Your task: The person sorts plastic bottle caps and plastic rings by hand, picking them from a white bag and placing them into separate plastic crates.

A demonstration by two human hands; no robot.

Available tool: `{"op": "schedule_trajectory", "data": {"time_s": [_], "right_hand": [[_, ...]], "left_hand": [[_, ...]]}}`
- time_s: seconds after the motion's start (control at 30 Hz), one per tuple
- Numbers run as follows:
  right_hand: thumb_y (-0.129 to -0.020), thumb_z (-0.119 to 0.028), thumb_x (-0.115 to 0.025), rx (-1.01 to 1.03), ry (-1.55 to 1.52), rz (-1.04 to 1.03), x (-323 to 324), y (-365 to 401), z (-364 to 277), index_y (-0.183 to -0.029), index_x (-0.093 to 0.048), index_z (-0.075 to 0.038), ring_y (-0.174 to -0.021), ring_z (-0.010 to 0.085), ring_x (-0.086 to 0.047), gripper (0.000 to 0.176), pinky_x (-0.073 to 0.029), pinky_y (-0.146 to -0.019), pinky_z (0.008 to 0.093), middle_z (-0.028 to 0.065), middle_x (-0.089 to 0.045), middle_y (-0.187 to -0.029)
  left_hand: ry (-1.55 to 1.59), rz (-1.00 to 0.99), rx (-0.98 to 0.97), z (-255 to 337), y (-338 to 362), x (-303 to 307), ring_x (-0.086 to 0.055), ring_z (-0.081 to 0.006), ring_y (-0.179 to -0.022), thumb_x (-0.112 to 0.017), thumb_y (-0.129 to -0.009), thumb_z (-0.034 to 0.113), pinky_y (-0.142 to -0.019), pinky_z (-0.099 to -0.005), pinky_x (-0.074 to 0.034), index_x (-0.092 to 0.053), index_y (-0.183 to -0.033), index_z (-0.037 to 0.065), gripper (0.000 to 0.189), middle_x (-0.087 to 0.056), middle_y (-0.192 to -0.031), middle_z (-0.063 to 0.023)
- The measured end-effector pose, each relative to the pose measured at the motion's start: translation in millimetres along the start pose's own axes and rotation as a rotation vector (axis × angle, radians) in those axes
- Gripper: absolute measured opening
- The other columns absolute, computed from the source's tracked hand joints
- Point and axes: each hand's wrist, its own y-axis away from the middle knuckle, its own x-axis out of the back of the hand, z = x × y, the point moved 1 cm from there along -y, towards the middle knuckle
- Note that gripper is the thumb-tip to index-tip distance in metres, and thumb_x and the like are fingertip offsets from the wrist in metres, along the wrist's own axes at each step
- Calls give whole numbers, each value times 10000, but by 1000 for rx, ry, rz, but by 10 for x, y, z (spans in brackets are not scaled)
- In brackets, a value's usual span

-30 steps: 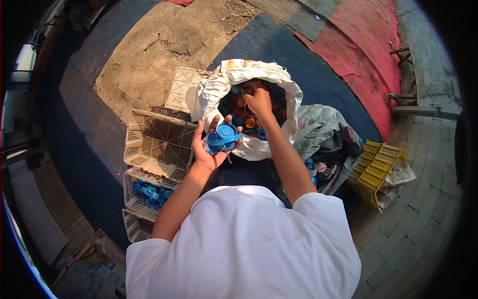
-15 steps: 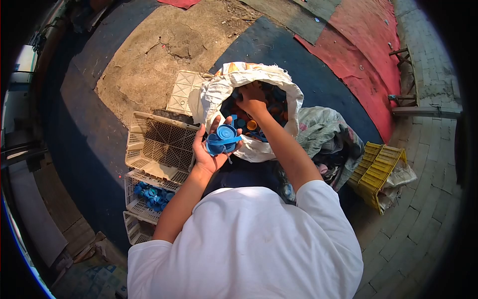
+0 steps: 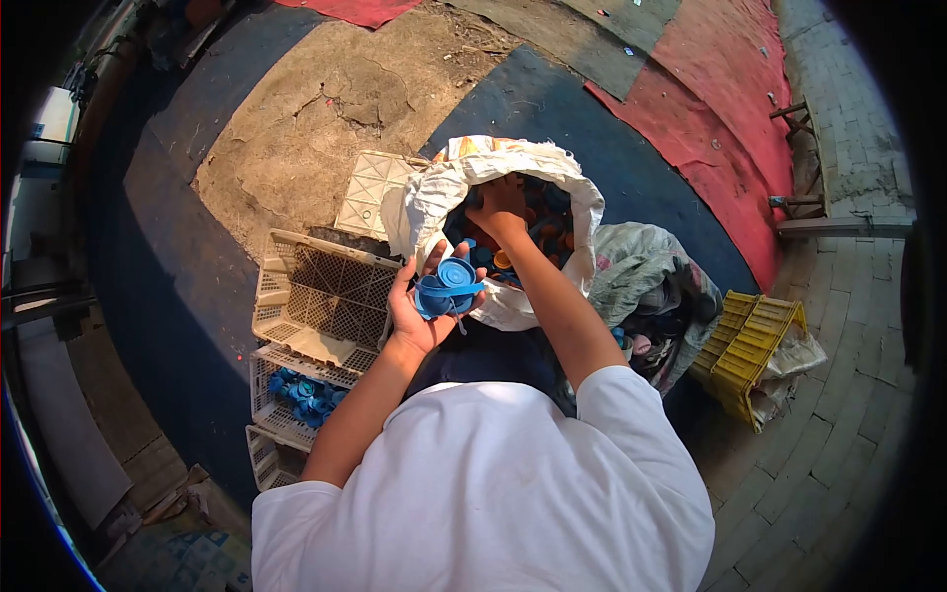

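Several blue plastic caps point(image 3: 451, 283), some with strap-like bands, rest in my left hand point(image 3: 414, 318), which curls around them palm up just in front of the sack's rim. My right hand point(image 3: 500, 205) reaches inside the white woven sack point(image 3: 432, 203), among blue and orange caps point(image 3: 554, 229). Shadow and the hand's own back hide its fingertips, so what it grips cannot be made out. An orange cap point(image 3: 503, 259) lies near the sack's front edge, below my right wrist.
At the left stand an upper beige plastic crate point(image 3: 326, 286), a crate holding blue caps point(image 3: 306, 395), and another crate point(image 3: 271, 459) below. A flat beige crate point(image 3: 373, 192) lies behind. Right of the sack are a grey-green sack point(image 3: 631, 261) and a yellow crate point(image 3: 745, 350).
The view has shifted slightly, so the scene sits a little lower. My right hand stays inside the sack; my left hand still holds the blue caps, with the top cap turned slightly.
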Motion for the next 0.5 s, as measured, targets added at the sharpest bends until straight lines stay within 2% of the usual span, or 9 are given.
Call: {"op": "schedule_trajectory", "data": {"time_s": [0.13, 0.27, 0.37, 0.47, 0.5], "right_hand": [[-658, -278, -804, 37, -24, -46, 13, 6, 53, -1193, -692, -134, -1179, 340, -515, 565, -465, -1017, 464, 110, -629, -1244], [-704, -269, -803, -4, -59, -97, 25, -9, 19, -1277, -647, -133, -1216, 341, -507, 609, -443, -1048, 474, 114, -610, -1285], [-709, -272, -802, -3, 118, -134, -136, -112, -13, -1370, -587, -117, -1356, 378, -462, 712, -423, -1094, 487, 159, -552, -1429], [-748, -272, -800, -56, 262, -293, -179, -215, -124, -1500, -461, -145, -1399, 360, -415, 835, -383, -1123, 525, 128, -448, -1541], [-742, -274, -803, -63, 237, -315, -215, -231, -95, -1501, -462, -141, -1406, 363, -408, 843, -375, -1129, 530, 129, -441, -1549]], "left_hand": [[35, -19, -5, 29, 17, 23, -570, -389, -1259, -524, -979, 545, -1003, -570, -505, -619, -1360, 242, 496, -557, -1452, -49], [46, -15, -4, 38, 24, 24, -571, -396, -1266, -525, -982, 537, -1006, -565, -508, -619, -1365, 234, 497, -563, -1455, -56], [23, 17, 6, 37, 17, 37, -562, -378, -1246, -523, -976, 558, -997, -572, -501, -605, -1363, 258, 497, -540, -1459, -38], [9, 32, 1, 31, 26, 32, -560, -379, -1249, -525, -978, 550, -1000, -572, -499, -608, -1363, 255, 491, -540, -1460, -41], [7, 32, -1, 27, 32, 37, -558, -380, -1252, -524, -980, 547, -1000, -572, -499, -609, -1363, 255, 490, -540, -1461, -43]]}}
